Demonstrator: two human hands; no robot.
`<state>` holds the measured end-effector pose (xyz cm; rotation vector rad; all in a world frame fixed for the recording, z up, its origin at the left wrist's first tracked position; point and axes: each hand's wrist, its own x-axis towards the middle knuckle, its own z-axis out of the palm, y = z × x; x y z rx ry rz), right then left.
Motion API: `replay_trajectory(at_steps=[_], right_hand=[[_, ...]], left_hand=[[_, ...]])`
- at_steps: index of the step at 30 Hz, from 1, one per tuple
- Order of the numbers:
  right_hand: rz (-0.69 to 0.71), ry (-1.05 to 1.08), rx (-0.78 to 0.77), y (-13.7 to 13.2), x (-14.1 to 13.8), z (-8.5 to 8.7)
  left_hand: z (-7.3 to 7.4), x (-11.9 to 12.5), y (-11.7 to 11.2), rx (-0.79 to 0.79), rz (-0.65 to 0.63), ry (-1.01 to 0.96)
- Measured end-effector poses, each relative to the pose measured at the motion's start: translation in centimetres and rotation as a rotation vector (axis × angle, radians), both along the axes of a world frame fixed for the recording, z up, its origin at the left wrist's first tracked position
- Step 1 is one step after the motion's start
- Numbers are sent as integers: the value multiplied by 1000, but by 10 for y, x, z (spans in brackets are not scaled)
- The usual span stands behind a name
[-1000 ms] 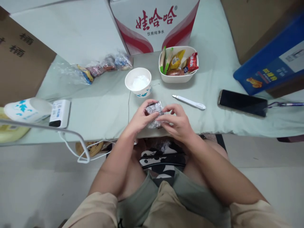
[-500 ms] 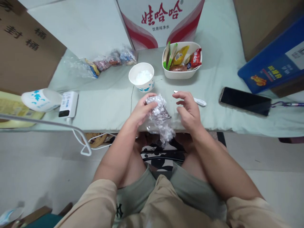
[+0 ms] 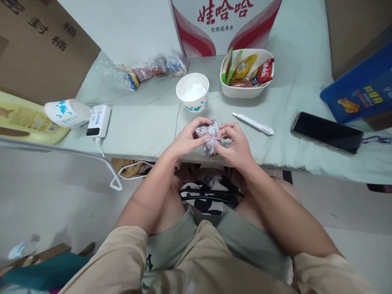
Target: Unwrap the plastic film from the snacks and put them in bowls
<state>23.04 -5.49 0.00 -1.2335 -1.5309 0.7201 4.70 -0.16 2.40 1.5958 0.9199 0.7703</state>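
Observation:
Between my hands, at the table's front edge, is a dark bundle in clear plastic wrap [image 3: 207, 130]; what lies inside I cannot make out. My left hand [image 3: 192, 136] is closed round its left side. On its right, my right hand [image 3: 232, 143] pinches the loose plastic with thumb and fingers. Some of the wrap hangs down below the edge. Just behind my hands stands a paper cup [image 3: 193, 93] with a blue leaf print and whitish, crumpled-looking stuff inside. A white utility knife [image 3: 253, 123] lies to the right of my right hand.
A white bowl of packaged snacks [image 3: 246, 92] stands behind, before a white-and-red carton [image 3: 225, 30]. Plastic-wrapped bundles [image 3: 153, 71] lie back left. On the left are a tipped paper cup [image 3: 67, 113] and a power bank [image 3: 99, 120] with cable. A phone [image 3: 327, 132] lies right.
My right hand has come in from the right and taken hold of the plastic wrap. The bundle is now between both hands. The view has shifted slightly.

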Motion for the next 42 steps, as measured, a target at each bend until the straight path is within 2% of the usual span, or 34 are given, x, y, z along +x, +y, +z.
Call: replay_trajectory(at_steps=[2,5,8,12,15,18,22,24,27,31,33,36,39,42], right_hand=[[25,29,-52,2,-2,-5],[150,81,-128,4,-4,-9],[276,170,-236,6,-5,-5],[304,263,-333,3,-9,4],[256,204,-321,3,-11,5],[162,181,-345,10,-11,-2],[-14,412,-359,25,-11,-19],[-98,500,-324,30,-14,-26],[-192,516,-296,30,-19,-30],[-243,357,-304,24,-23,-24],[-209,246,-291,23,-19,-18],[-174,51,-139,25,1,-10],[-373,-252,39,30,33,-12],[-547,-469,-1,35,64,-25]], left_hand=[[5,-3,-3,-31,-89,-4],[4,-6,-10,-141,-170,-11],[-3,-12,-15,-163,-101,-12],[-7,-25,-14,-200,-60,-10],[-4,-31,-11,-267,-83,10],[-4,-31,-8,-313,15,-81],[-16,-19,-6,-377,240,-339],[-23,-8,-8,-440,261,-411],[-30,11,-11,-468,248,-482],[-30,32,-9,-467,231,-509],[-28,36,-6,-444,245,-490],[-28,36,1,-376,338,-454],[-32,32,7,-346,422,-399],[-35,28,9,-347,456,-362]])
